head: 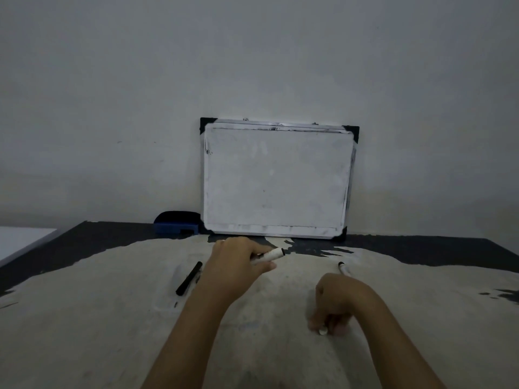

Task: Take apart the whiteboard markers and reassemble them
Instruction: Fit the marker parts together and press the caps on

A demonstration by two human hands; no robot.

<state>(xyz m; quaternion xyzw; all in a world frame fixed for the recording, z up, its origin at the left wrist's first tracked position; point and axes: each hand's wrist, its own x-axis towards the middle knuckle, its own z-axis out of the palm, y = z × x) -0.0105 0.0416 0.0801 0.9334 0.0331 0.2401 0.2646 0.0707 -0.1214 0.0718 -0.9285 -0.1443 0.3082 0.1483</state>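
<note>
Left hand is up over the middle of the table, fingers curled round a white marker barrel — the barrel pokes out to the right past the fingertips, its dark end pointing toward the whiteboard's lower edge, thumb pressed along the underside. Firm grasp there.

Right hand sits lower and nearer the camera, knuckles up, fingers bunched down against the tabletop and pinched on a small white piece that just peeks out below the fingertips. What that piece is cannot be told at this size.

Loose parts now: a black cap lies at a slant on the table just left of the left wrist, apart from the fingers. Over on the right, a second marker with a dark tip lies on the surface just beyond the right hand, its near end hidden behind the knuckles — not touched by either hand.

At the back, a whiteboard with black corner pieces leans upright against the wall, smudged but carrying no legible writing. A blue eraser rests beside its lower left corner. No brand or label can be read on the markers; the light is dim.
</note>
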